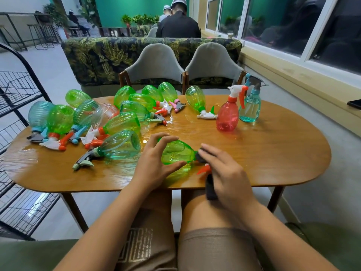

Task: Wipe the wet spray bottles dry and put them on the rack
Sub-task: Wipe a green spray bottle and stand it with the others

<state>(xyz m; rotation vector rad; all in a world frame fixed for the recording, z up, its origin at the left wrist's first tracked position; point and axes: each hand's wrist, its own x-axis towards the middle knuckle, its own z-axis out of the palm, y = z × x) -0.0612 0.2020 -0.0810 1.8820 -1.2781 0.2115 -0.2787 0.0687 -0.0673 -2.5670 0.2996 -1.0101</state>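
A green spray bottle [176, 153] lies on its side near the front edge of the wooden table [273, 153]. My left hand [156, 163] grips its body, fingers over the top and thumb below. My right hand [224, 173] holds a dark cloth [211, 189] against the bottle's neck, where an orange trigger [204, 169] shows. Several more green, teal and clear bottles [121, 124] lie on the wet left half of the table. A black wire rack [17, 98] stands to the left.
A red bottle [227, 116] and a light-blue bottle [251, 106] stand upright at the table's right. Two grey chairs [154, 63] face me across it. A window ledge [312, 89] runs along the right with a dark phone [354, 104]. People sit beyond the sofa back.
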